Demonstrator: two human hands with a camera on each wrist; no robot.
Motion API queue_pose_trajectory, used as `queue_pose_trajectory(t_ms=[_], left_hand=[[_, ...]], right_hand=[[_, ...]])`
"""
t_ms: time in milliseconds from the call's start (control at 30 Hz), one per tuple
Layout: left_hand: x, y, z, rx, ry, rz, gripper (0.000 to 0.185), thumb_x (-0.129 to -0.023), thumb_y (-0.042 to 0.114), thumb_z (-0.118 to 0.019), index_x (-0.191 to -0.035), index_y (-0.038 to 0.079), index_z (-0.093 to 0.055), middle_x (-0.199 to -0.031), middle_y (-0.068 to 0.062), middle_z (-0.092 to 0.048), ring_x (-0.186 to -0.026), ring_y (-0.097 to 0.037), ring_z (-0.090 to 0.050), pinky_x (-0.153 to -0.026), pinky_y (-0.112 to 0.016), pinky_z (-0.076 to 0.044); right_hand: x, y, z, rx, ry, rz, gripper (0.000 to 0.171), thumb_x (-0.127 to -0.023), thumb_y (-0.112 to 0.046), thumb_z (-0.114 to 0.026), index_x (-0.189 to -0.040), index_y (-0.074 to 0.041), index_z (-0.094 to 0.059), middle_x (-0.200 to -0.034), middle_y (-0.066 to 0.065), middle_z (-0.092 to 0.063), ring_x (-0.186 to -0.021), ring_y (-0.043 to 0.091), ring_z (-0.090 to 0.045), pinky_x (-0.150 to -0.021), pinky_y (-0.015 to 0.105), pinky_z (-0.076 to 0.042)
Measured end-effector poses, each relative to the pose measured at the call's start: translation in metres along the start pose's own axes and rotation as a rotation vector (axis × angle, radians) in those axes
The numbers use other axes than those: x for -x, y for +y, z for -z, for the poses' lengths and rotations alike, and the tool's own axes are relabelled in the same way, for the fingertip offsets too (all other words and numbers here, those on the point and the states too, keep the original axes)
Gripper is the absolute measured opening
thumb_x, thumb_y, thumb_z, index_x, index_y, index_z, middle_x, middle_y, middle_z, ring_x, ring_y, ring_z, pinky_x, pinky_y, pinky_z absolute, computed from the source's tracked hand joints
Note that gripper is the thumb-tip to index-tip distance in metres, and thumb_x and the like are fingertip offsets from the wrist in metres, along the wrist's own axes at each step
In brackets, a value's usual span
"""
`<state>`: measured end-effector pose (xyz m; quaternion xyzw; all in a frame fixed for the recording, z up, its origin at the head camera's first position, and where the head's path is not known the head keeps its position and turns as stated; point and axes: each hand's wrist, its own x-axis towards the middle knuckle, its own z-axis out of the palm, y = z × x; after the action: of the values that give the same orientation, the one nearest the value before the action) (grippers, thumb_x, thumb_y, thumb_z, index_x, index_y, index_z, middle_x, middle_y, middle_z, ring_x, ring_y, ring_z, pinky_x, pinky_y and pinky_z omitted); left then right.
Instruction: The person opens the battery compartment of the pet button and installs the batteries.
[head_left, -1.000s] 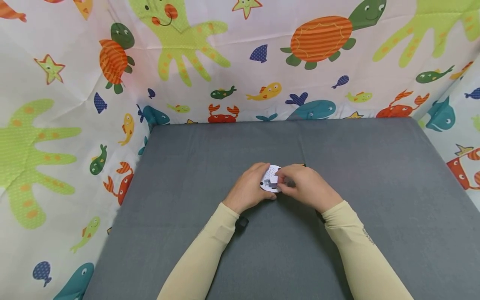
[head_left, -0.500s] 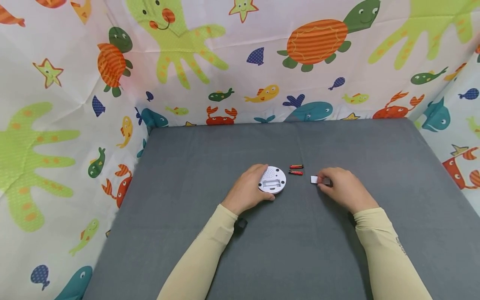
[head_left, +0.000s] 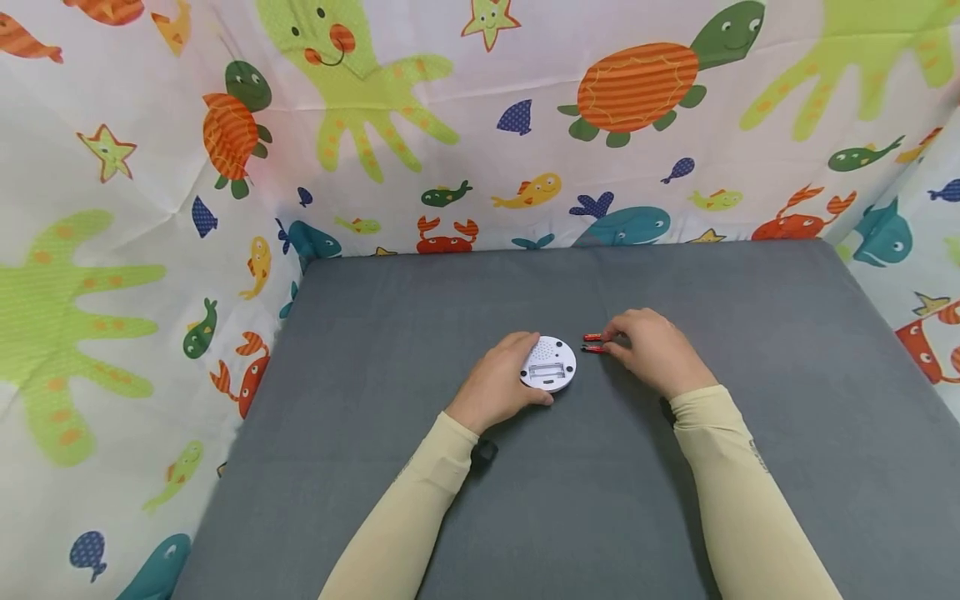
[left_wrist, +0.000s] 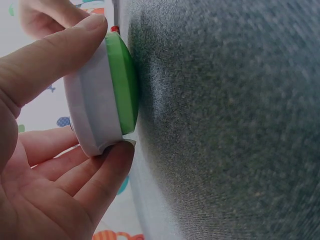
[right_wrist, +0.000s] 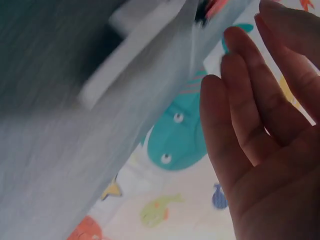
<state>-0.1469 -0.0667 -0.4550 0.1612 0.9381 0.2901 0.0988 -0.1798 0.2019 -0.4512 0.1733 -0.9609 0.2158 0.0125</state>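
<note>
- The left hand [head_left: 495,375] grips the round white device [head_left: 555,350] at its left edge. In the left wrist view, the thumb lies over one side of the rim and the fingers curl around the opposite side, so the fingers are clamped on it.
- The device lies with its green cap [left_wrist: 123,82] toward the grey cloth [head_left: 375,333] and its uncovered bay [head_left: 547,372] facing up. This grip seems meant to steady it; holding only the left edge leaves the bay and the whole right side free of fingers.
- Two red batteries lie on the cloth just to the right of the device, slightly toward the far side and apart from it: the far battery [head_left: 592,337] and, close beside it, the near battery [head_left: 592,349]. They point left and right, roughly parallel, perhaps laid there to be within easy reach.
- The right hand [head_left: 656,350] is to the right of the batteries, thumb and forefinger reaching left to their right ends. Those ends are partly hidden, so I cannot tell whether the fingertips pinch a battery or only come up to it.
- In the right wrist view, the other fingers are gently bent and close together. A blurred white piece [right_wrist: 129,54] shows near them; its exact resting place is unclear.
- Beyond the cloth hangs a sea-animal curtain [head_left: 480,142].
</note>
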Motion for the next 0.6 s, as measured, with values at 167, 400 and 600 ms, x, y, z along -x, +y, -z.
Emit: queue_pose_trajectory(t_ms=[167,400,600], left_hand=[[-0.001,0.000,-0.001,-0.006,0.002,-0.011,0.096,-0.085,0.032,-0.095,-0.165,0.012,-0.045,-0.168,-0.003,-0.048,-0.146,-0.024,-0.054,-0.122,-0.040,-0.047],[-0.001,-0.002,-0.002,-0.001,-0.009,-0.014,0.095,-0.085,0.032,-0.095,-0.164,0.013,-0.046,-0.168,-0.003,-0.048,-0.145,-0.023,-0.055,-0.121,-0.039,-0.048],[0.000,-0.004,0.000,0.013,-0.005,-0.015,0.094,-0.086,0.030,-0.095,-0.164,0.013,-0.046,-0.167,-0.004,-0.049,-0.145,-0.023,-0.055,-0.122,-0.039,-0.047]], right_hand=[[-0.011,-0.003,-0.008,0.046,0.058,0.031,0.007,-0.098,-0.011,-0.080,-0.103,-0.010,-0.083,-0.103,0.010,-0.077,-0.102,0.033,-0.065,-0.089,0.054,-0.057],[-0.020,0.000,-0.015,0.052,0.030,-0.022,0.011,-0.098,-0.007,-0.077,-0.107,-0.007,-0.084,-0.109,0.015,-0.077,-0.106,0.037,-0.064,-0.091,0.057,-0.056],[-0.024,0.002,-0.023,0.054,0.022,-0.049,0.010,-0.096,-0.006,-0.078,-0.104,-0.007,-0.084,-0.106,0.015,-0.076,-0.103,0.036,-0.062,-0.086,0.056,-0.057]])
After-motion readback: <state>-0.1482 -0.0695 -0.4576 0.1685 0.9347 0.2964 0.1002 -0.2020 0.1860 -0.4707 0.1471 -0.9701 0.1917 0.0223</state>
